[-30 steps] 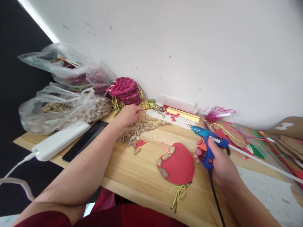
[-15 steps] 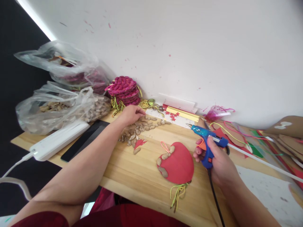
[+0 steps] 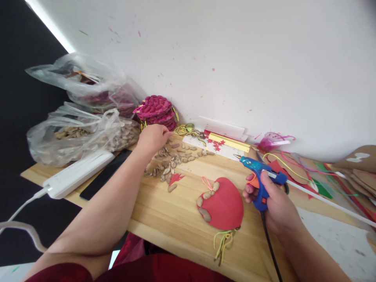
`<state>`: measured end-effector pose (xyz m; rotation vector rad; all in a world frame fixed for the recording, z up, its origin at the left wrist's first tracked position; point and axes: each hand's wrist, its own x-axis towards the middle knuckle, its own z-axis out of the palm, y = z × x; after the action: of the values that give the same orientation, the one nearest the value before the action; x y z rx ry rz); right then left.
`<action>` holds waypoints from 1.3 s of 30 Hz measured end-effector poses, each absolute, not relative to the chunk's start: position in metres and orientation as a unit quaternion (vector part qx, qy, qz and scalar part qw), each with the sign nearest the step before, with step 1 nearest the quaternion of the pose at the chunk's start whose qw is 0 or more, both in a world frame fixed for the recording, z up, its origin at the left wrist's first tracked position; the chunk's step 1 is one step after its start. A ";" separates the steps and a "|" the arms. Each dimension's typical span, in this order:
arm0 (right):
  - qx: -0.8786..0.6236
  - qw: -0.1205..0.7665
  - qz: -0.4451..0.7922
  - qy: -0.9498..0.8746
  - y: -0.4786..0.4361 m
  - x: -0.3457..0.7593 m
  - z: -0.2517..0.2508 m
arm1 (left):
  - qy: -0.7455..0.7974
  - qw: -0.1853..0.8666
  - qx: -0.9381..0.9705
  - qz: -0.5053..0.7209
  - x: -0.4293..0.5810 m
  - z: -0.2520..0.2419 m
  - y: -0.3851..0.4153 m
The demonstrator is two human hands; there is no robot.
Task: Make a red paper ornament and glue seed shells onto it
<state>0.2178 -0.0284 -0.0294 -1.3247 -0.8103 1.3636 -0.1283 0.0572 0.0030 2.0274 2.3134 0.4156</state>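
My right hand (image 3: pixel 280 203) is wrapped round the handle of a blue hot glue gun (image 3: pixel 260 178), fingers by its orange trigger, nozzle pointing left. A white glue stick (image 3: pixel 320 197) runs out of its back. Over the far left edge of the loose peanuts (image 3: pixel 186 158) is my left hand (image 3: pixel 152 140), its fingers drawn together; whatever they hold is hidden. Between the hands lies a round red piece (image 3: pixel 225 203) with several peanuts (image 3: pixel 204 213) along its left edge, an orange loop (image 3: pixel 207 182) on top and yellow-green strings (image 3: pixel 225 243) below.
Plastic bags (image 3: pixel 85 131), a white power strip (image 3: pixel 78 174) and a dark flat device (image 3: pixel 102 176) lie left. Behind stand stacked magenta peanut discs (image 3: pixel 155 107). Small red stars (image 3: pixel 216 145) lie by a yellow strip (image 3: pixel 229 142). Cardboard pieces (image 3: pixel 362 166) are far right. The gun's black cord (image 3: pixel 270 243) hangs toward me.
My left hand has moved left over the peanuts, uncovering more of them, and its fingers have drawn in. The glue gun stays held in my right hand. The view has shifted slightly.
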 end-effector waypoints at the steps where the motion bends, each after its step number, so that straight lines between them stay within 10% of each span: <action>1: -0.550 0.509 0.569 -0.338 -0.029 0.218 -0.030 | 0.749 0.015 0.651 0.120 -0.131 0.005 0.056; 39: -0.551 0.502 0.574 -0.338 -0.029 0.219 -0.028 | 0.732 0.009 0.678 0.064 -0.132 -0.010 0.067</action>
<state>0.2190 -0.0286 -0.0284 -1.3311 -0.8176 1.3869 -0.1319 0.0671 -0.0101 2.1172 2.2866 0.1990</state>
